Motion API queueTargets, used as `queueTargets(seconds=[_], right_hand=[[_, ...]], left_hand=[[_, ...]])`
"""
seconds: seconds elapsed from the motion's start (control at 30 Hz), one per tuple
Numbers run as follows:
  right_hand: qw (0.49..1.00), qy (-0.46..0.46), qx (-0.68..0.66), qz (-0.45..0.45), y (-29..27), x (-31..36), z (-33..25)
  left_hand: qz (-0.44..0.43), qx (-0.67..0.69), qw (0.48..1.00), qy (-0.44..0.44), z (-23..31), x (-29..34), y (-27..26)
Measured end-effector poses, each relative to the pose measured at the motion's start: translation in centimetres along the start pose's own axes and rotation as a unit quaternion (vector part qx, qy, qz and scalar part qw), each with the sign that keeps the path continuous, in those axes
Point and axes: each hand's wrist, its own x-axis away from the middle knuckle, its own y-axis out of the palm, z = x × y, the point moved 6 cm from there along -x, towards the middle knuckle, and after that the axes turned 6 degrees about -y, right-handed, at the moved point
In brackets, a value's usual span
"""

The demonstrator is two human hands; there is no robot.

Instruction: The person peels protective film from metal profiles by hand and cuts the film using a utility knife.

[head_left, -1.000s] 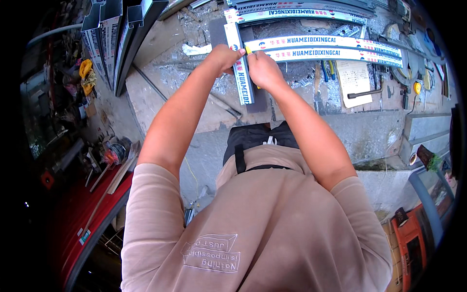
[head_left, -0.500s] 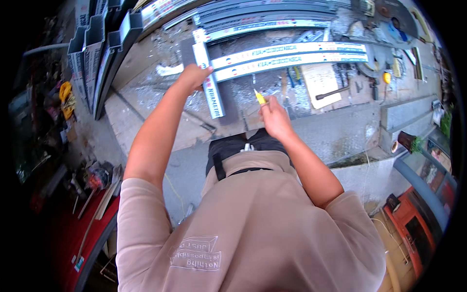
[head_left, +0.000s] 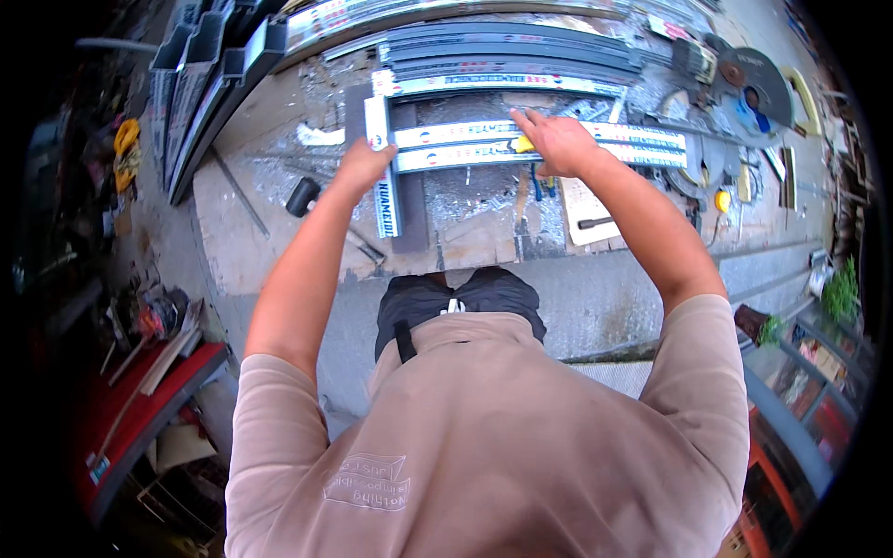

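A short aluminium profile (head_left: 388,210) with white printed film lies crosswise on a dark pad (head_left: 411,225). Two long film-covered profiles (head_left: 446,159), side by side, meet its right side. My left hand (head_left: 365,169) is closed on the short profile near this joint, thumb on top; its other fingers are mostly hidden. Over the long profiles, my right hand (head_left: 564,147) keeps a slim yellow tool (head_left: 525,144) in its grip, with a couple of fingers stretched across the film. The tool's tip is too small to make out.
Dark grey profiles (head_left: 502,58) are stacked behind. At the right stands a cut-off saw (head_left: 752,93). A black-headed mallet (head_left: 302,197), pliers (head_left: 543,185) and a paper sheet (head_left: 582,206) with a dark tool on it lie on the bench. More profiles (head_left: 209,88) stand upright at far left.
My right hand has moved from the bench's near side up and right onto the long profiles, carrying the yellow tool. My left hand stays on the short profile; the whole view has shifted slightly.
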Motion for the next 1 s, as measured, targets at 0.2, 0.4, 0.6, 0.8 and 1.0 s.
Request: queueTargets(seconds=[0.2,0.4,0.6,0.8,1.0], right_hand=[[0.999,0.019,-0.016,0.028,0.6,-2.5,-0.8],[0.980,0.107,-0.069,0.149,-3.1,4.7,-1.0],[0.853,0.320,-0.047,0.410,-11.0,16.3,0.8],[0.526,0.342,-0.483,0.610,-9.9,24.6,4.5],[0.242,0.405,-0.662,0.583,3.0,22.0,4.8]], left_hand=[[0.061,0.005,0.997,0.037,-3.8,0.7,-0.9],[0.106,0.126,0.985,0.059,-9.5,6.5,-5.3],[0.100,0.215,0.970,0.050,-15.2,12.6,-6.7],[0.088,0.209,0.970,0.090,-16.2,13.1,-6.6],[0.088,0.171,0.973,0.126,-12.8,13.8,-9.0]])
